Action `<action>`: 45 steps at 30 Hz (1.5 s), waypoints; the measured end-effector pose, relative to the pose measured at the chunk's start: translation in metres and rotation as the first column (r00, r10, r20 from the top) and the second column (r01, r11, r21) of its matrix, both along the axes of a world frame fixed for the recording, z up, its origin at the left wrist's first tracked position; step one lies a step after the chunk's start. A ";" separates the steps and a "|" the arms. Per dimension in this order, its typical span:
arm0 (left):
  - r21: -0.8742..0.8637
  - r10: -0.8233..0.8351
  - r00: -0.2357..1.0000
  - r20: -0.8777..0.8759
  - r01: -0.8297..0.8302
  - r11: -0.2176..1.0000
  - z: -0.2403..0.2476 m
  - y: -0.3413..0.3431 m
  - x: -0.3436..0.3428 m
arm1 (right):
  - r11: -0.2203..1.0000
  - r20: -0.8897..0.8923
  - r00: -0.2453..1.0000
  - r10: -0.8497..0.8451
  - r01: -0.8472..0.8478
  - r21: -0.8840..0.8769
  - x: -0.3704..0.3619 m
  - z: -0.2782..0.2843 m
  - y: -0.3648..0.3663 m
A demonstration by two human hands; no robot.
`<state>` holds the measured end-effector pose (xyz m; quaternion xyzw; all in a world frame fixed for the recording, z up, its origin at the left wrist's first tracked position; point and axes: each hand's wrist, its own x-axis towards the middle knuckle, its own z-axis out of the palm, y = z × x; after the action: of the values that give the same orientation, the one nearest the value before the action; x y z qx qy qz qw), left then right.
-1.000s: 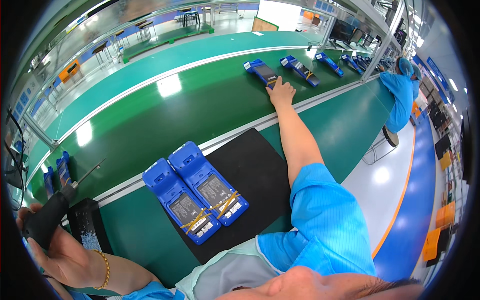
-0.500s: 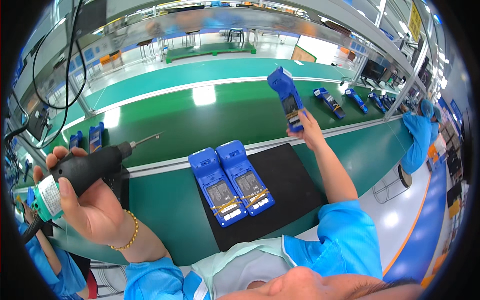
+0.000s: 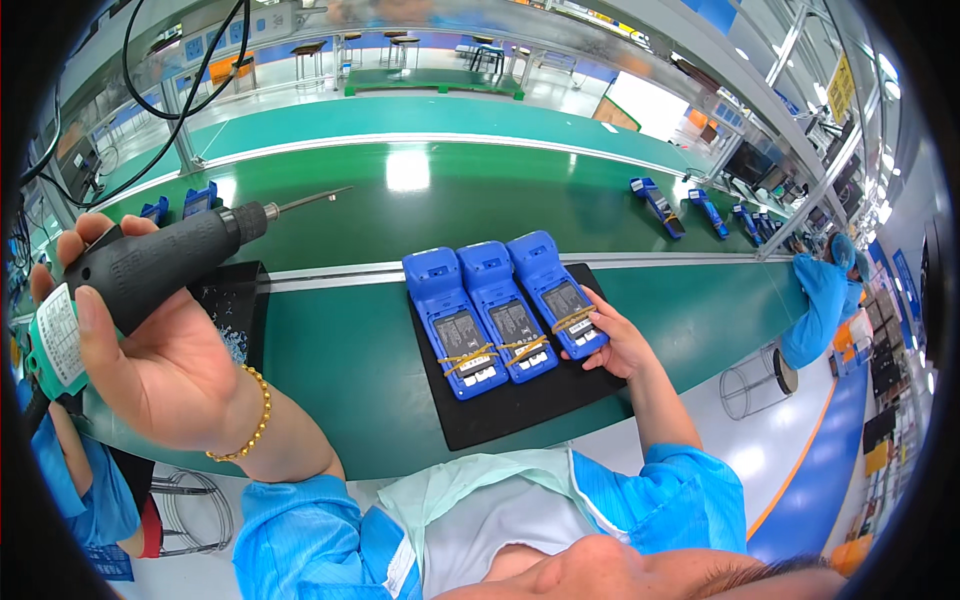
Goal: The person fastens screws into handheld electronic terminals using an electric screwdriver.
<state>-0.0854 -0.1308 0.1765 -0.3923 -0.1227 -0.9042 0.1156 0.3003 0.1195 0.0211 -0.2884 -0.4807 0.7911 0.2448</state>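
Note:
My left hand (image 3: pixel 165 375) is wrapped round a black and green electric screwdriver (image 3: pixel 170 262), raised over the left of the bench. Its thin bit points right, with a tiny piece near the tip that looks like a screw. My right hand (image 3: pixel 622 345) grips the lower end of a blue handheld payment terminal (image 3: pixel 546 268), back side up, at the right of a row on a black mat (image 3: pixel 500 415). Two like terminals lie beside it, a middle one (image 3: pixel 487 262) and a left one (image 3: pixel 434 282). Yellow rubber bands cross all three near their lower ends.
A dark tray with small loose parts (image 3: pixel 235 310) sits left, partly behind my left hand. Along the green conveyor (image 3: pixel 330 215) lie more blue terminals (image 3: pixel 657 207), several at right and two at left. Black cables (image 3: pixel 185 115) hang at upper left. Co-workers in blue (image 3: pixel 825 295) are at both sides.
My right hand has brought the third terminal from over the conveyor down to the mat, beside the other two. The screwdriver stays in my left hand; the view has shifted somewhat.

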 end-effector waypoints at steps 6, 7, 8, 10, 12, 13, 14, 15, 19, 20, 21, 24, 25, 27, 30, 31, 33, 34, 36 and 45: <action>0.115 -0.071 0.995 0.064 0.063 0.991 0.003 -0.017 -0.005 | 0.955 0.474 0.874 -0.107 -0.043 0.295 -0.011 0.004 -0.007; 0.120 -0.071 0.995 0.070 0.062 0.991 0.003 -0.019 -0.006 | 0.891 0.570 0.791 -0.225 -0.071 0.449 -0.012 0.002 -0.001; 0.112 -0.066 0.995 0.073 0.058 0.992 0.004 -0.022 -0.008 | 0.803 0.630 0.692 -0.352 -0.123 0.584 -0.012 -0.002 0.005; 0.105 -0.058 0.996 0.074 0.050 0.993 0.004 -0.025 -0.011 | 0.733 0.537 0.728 -0.426 -0.070 0.676 -0.013 -0.029 0.014; 0.146 -0.039 0.997 0.063 0.030 0.989 0.004 -0.027 -0.014 | 0.658 0.438 0.759 -0.481 -0.018 0.753 -0.016 -0.036 0.012; 0.142 -0.031 0.997 0.067 0.021 0.990 0.003 -0.028 -0.015 | 0.530 0.446 0.699 -0.560 -0.112 0.840 -0.020 -0.029 0.006; 0.147 -0.021 0.998 0.064 0.011 0.989 0.003 -0.029 -0.016 | 0.392 0.433 0.639 -0.636 -0.215 0.894 -0.023 -0.024 0.001; 0.154 -0.015 0.998 0.058 0.006 0.988 0.003 -0.030 -0.017 | 0.394 0.434 0.641 -0.633 -0.217 0.893 -0.025 -0.023 -0.001; 0.161 0.006 0.998 0.066 -0.017 0.987 0.004 -0.028 -0.017 | 0.476 0.480 0.501 -0.720 -0.146 0.867 -0.030 -0.031 0.002; 0.150 -0.008 0.998 0.055 0.000 0.989 0.004 -0.029 -0.019 | 0.527 0.471 0.557 -0.684 -0.069 0.847 -0.027 -0.036 0.007; 0.140 -0.020 0.999 0.048 0.013 0.990 0.003 -0.030 -0.020 | 0.577 0.457 0.611 -0.646 -0.001 0.817 -0.028 -0.035 0.008; 0.146 0.031 0.998 0.045 -0.038 0.989 0.004 -0.029 -0.022 | 0.598 0.423 0.609 -0.670 0.106 0.795 -0.036 -0.030 -0.004; 0.143 0.030 0.998 0.051 -0.037 0.989 0.004 -0.029 -0.022 | 0.638 0.426 0.616 -0.663 0.167 0.752 -0.036 -0.029 -0.006; 0.145 0.028 0.998 0.049 -0.035 0.989 0.005 -0.029 -0.019 | 0.635 0.400 0.633 -0.662 0.192 0.748 -0.031 -0.035 -0.002; 0.156 -0.020 0.999 0.026 0.016 0.988 0.006 -0.029 -0.020 | 0.594 0.337 0.658 -0.673 0.210 0.777 -0.021 -0.044 0.004; 0.147 -0.010 1.000 0.024 0.006 0.989 0.007 -0.029 -0.020 | 0.548 0.298 0.662 -0.687 0.203 0.811 -0.020 -0.046 0.006; 0.145 -0.013 0.999 0.030 0.009 0.989 0.009 -0.027 -0.019 | 0.565 0.285 0.682 -0.673 0.225 0.794 -0.014 -0.050 0.009; 0.149 -0.002 1.000 0.023 -0.001 0.989 0.010 -0.025 -0.017 | 0.556 0.290 0.682 -0.671 0.203 0.806 -0.009 -0.052 0.011; 0.150 -0.001 1.000 0.013 -0.001 0.989 0.009 -0.022 -0.010 | 0.550 0.294 0.686 -0.666 0.185 0.814 -0.010 -0.054 0.010; 0.177 0.055 0.997 0.057 -0.064 0.982 0.011 -0.011 0.007 | 0.268 0.103 0.616 -0.781 0.182 0.946 -0.022 -0.056 0.000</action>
<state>-0.0785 -0.1416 0.1874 -0.3528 -0.0556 -0.9176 0.1743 0.2788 0.1198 -0.0352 -0.4774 -0.7374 0.1758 0.4443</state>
